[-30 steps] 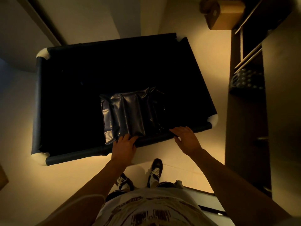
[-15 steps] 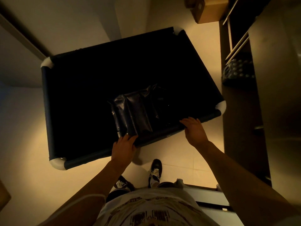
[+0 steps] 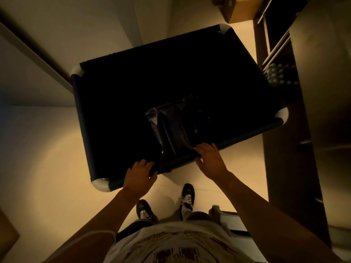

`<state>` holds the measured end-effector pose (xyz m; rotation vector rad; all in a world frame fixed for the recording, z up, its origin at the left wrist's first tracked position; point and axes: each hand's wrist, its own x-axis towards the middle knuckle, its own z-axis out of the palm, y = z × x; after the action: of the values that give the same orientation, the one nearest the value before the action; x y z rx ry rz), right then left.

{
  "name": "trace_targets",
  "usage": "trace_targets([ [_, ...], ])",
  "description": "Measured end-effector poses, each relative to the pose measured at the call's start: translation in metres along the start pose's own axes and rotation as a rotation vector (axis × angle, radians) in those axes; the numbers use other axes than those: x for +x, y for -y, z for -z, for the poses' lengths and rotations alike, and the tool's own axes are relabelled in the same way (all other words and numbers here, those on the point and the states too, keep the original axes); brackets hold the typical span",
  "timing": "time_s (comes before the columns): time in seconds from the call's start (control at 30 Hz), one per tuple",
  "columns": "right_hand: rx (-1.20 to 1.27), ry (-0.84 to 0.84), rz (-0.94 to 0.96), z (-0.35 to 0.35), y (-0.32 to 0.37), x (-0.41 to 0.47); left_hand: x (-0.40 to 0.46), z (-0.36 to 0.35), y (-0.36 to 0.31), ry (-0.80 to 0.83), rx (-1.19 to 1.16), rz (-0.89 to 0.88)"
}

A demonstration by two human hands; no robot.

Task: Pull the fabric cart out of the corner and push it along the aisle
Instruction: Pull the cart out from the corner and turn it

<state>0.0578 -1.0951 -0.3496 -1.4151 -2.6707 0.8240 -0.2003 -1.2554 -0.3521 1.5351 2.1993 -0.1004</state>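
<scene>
Head view: the fabric cart (image 3: 121, 118) is seen from above, standing on the pale floor (image 3: 47, 158) beside a dark shelf unit (image 3: 284, 168). Its near rail is gripped by the left hand (image 3: 139, 177) and the right hand (image 3: 210, 160). What appears to be a dark plastic bag (image 3: 171, 130) lies inside.

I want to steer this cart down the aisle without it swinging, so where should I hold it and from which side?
Hold the fabric cart by its near rim bar, from the side where you stand. It is a round tube between white corner caps, easy to wrap. Left hand and right hand already rest there; a wider grip should probably steer better.
</scene>
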Motion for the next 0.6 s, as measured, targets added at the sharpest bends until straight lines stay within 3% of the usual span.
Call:
trace_targets([
  [0.43,-0.031,0.09,-0.049,-0.049,0.111,-0.007,-0.006,0.051,0.129,0.119,0.235,-0.358],
  [0.6,-0.038,0.079,-0.066,-0.063,0.135,-0.012,-0.002,0.055,0.146,0.145,0.197,-0.484],
])
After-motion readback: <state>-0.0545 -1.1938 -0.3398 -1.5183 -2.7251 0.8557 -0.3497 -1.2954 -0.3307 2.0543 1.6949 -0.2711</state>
